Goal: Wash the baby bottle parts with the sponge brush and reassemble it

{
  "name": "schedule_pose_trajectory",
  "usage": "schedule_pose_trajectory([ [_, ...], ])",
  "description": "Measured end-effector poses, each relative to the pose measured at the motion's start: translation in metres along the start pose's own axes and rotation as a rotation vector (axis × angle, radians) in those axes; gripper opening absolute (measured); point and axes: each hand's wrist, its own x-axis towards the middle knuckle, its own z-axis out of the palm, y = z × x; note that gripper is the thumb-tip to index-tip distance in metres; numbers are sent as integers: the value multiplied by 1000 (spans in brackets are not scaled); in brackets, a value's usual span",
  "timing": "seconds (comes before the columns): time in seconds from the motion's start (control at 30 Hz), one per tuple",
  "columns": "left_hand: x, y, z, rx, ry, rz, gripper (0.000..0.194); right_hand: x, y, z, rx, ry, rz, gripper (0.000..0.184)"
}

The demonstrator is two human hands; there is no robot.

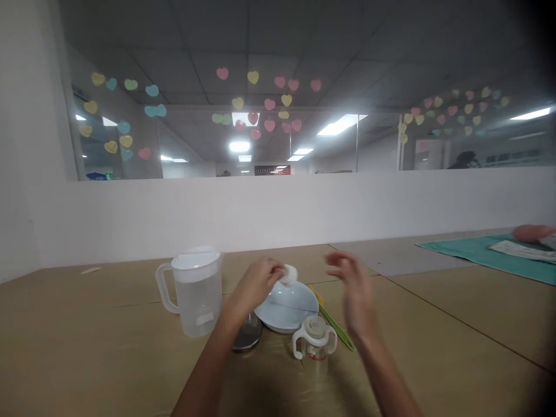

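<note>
My left hand [259,282] pinches a small white rounded piece [289,275], perhaps a cap, above the far rim of a pale blue-white bowl [284,310]. Off to the bowl's right, my right hand [354,289] is raised with fingers apart, blurred and holding nothing. Between the forearms a clear baby cup [316,343] stands upright, with two white handles and a pale top. A green-handled tool [339,329] with a yellow end lies beside the bowl. Partly behind my left forearm is a dark round dish or lid [249,335].
A translucent plastic pitcher [197,292] stands at left, its handle pointing left. A teal cloth [482,252] with a white cloth [523,253] and a pinkish object [532,233] lies at far right. A white wall [260,214] with windows borders the brown table [117,359].
</note>
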Motion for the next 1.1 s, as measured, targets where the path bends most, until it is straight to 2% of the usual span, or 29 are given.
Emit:
schedule_pose_trajectory([
  [0.03, 0, 9, 3, -66, 30, 90, 25, 0, -2, 11, 67, -60, 79, 42],
  [0.1, -1, 24, 7, -96, 35, 180, 23, -2, -3, 33, 244, -179, 287, 50],
  [0.17, -4, 34, 9, -22, 11, 210, 23, -3, 0, 47, 358, -180, 414, 54],
  [0.23, -9, 41, 8, 118, -23, 251, 25, -4, 6, 48, 397, -148, 380, 54],
  [0.33, -15, 49, 7, 319, -40, 354, 27, -1, 14, 35, 396, -164, 243, 52],
  [0.43, -16, 55, 7, 347, -25, 412, 29, 1, 16, 22, 387, -239, 227, 52],
  [0.53, -15, 53, 7, 247, -22, 347, 28, 0, 13, 18, 363, -266, 211, 51],
  [0.63, -16, 49, 7, 154, -74, 227, 27, -3, 21, 16, 301, -234, 246, 49],
  [0.7, -18, 47, 9, 144, -128, 155, 31, -6, 37, 11, 271, -175, 365, 50],
  [0.77, -20, 47, 14, 137, -208, 112, 34, -8, 59, 4, 274, -43, 557, 53],
  [0.87, -18, 47, 27, 61, -382, 140, 37, -12, 91, -9, 313, 86, 639, 51],
  [0.93, -16, 47, 35, 20, -468, 149, 36, -16, 101, -15, 286, 108, 640, 46],
  [1.0, -13, 44, 41, 12, -494, 131, 35, -21, 101, -18, 210, 123, 594, 42],
  [1.1, -12, 40, 46, 9, -482, 98, 34, -31, 88, -17, 8, 148, 341, 36],
])
